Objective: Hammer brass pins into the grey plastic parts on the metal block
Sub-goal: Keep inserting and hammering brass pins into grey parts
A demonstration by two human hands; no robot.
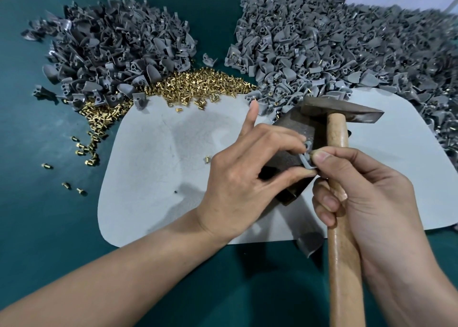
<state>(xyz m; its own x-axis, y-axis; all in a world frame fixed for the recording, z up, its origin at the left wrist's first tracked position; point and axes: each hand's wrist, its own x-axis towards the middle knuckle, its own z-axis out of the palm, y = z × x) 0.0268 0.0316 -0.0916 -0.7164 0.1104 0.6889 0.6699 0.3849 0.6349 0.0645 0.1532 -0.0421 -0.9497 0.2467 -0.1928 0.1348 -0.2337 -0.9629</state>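
- A loose grey piece (309, 243) lies nearer than the metal block (295, 133), at the near edge of the pale mat (161, 165) under the block.
- The right hand (366, 190), just right of the block, has its lower fingers curled round the wooden handle of the hammer (343, 252). Its thumb and forefinger pinch a brass pin (311, 153) at the block's near right edge.
- The grey plastic part (305, 158) stands on that same edge of the block, with the pin's tip against it.
- The left hand (247, 175), just left of the block, clamps the part between its thumb and bent fingers. Its forefinger points straight away.
- The hammer's dark head sits over the far end of the block; I cannot tell whether it touches.
- One stray pin (207, 158) lies on the mat, left of the block.
- A heap of brass pins (198, 84) lies beyond the block, to the far left.
- Further back, a pile of dark grey parts (111, 49) lies far left of the block, and a pile of lighter grey parts (334, 44) lies behind it and to its right, on the green table (37, 203).
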